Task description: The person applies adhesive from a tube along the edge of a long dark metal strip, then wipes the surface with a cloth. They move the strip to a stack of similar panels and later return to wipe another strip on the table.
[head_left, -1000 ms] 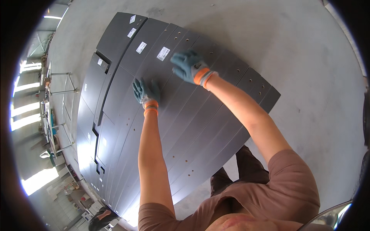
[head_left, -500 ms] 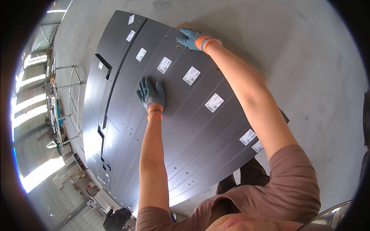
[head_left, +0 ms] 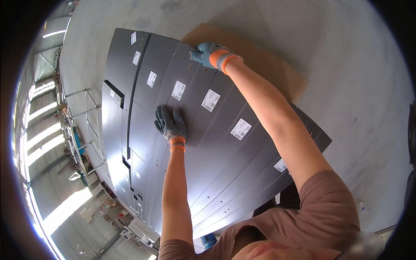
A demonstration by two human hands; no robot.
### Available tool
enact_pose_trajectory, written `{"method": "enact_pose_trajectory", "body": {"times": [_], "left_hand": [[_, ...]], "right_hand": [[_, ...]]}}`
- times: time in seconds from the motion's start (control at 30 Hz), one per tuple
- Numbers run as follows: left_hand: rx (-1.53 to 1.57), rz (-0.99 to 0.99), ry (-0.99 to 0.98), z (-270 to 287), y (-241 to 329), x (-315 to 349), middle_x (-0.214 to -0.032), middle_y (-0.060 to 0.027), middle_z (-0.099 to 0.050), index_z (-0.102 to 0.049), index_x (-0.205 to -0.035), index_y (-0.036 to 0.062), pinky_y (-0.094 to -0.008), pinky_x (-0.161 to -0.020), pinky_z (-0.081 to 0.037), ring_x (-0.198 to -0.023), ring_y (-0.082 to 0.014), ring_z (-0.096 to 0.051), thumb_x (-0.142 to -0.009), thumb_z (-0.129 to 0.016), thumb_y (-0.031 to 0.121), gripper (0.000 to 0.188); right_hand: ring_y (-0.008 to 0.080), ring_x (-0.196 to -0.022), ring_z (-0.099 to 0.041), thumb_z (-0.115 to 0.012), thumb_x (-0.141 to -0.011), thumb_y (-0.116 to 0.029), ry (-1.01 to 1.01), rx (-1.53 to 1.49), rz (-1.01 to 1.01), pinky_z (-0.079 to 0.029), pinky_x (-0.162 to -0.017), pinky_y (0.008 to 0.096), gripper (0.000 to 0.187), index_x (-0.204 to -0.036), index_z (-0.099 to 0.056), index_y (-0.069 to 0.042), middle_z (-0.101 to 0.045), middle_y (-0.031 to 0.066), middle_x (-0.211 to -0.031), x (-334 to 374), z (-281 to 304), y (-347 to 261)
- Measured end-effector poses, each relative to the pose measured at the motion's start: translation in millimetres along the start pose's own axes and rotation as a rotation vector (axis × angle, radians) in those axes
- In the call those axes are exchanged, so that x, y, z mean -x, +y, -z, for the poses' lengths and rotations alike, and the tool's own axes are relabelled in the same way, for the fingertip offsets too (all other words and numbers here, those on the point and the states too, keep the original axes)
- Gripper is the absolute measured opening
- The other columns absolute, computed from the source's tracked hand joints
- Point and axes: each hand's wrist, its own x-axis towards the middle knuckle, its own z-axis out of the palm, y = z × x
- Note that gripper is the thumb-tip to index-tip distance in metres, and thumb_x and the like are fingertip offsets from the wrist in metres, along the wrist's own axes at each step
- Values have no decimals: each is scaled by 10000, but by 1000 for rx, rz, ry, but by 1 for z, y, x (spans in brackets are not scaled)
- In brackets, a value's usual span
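Note:
Long dark grey panels, lying side by side with white labels and small holes, spread out in front of me. My left hand, in a grey-blue glove with an orange cuff, rests flat on the middle of them, fingers stretched out. At the far end, my right hand, gloved alike, is bent over a panel's end edge, with its fingertips on the upper face. Its thumb's grip under the edge is hidden. A white label lies just below the right hand.
A brown cardboard sheet sticks out past the panels' far right edge, on the grey concrete floor. Metal tube frames stand at the left, beside shelving with assorted items. A blue container shows near my body.
The panels and both hands sit lower in the view, the right hand also slightly further left. Much more cardboard shows beyond the panels' edge. Both hands keep their contact with the panels.

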Motion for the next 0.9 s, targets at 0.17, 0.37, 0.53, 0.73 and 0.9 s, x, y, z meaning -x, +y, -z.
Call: {"method": "enact_pose_trajectory", "body": {"times": [0.17,0.37,0.53,0.73,0.9], "left_hand": [[-17,-142,20,-1,-16,7,-1576,-151,-484,-585,-1447,39,-508,-1251,-216,-1513,-345,-368,-1055,-519,354,507],[13,-274,17,-7,7,-14,-1562,-136,-507,-600,-1439,44,-515,-1244,-234,-1499,-381,-384,-1056,-514,305,472],[78,-353,24,-6,11,-19,-1541,-143,-530,-606,-1433,46,-530,-1230,-256,-1489,-413,-390,-1049,-530,300,466],[53,-313,23,3,-14,0,-1555,-141,-514,-614,-1433,70,-548,-1224,-259,-1487,-432,-383,-1042,-560,337,476],[42,-312,20,1,-14,0,-1585,-154,-472,-600,-1452,96,-546,-1227,-257,-1499,-425,-365,-1040,-558,367,496]], "right_hand": [[196,-856,-729,-649,-994,-469,-26,32,89,-561,-810,379,373,-1046,-757,-115,-767,24,-918,-7,-28,15],[195,-891,-742,-631,-1008,-446,1199,813,981,-573,-841,373,361,-1088,-761,-118,-787,30,-1019,-90,-97,124],[235,-920,-742,-580,-1021,-484,1241,877,1046,-570,-870,391,418,-1131,-749,-118,-783,42,-1045,-101,-87,129],[265,-921,-737,-544,-1028,-506,37,-66,245,-560,-868,413,457,-1137,-747,-111,-769,77,-969,-39,-63,50],[259,-912,-731,-547,-1026,-502,-73,-4,-119,-554,-866,407,445,-1118,-759,-121,-774,66,-989,10,4,-22]]}}
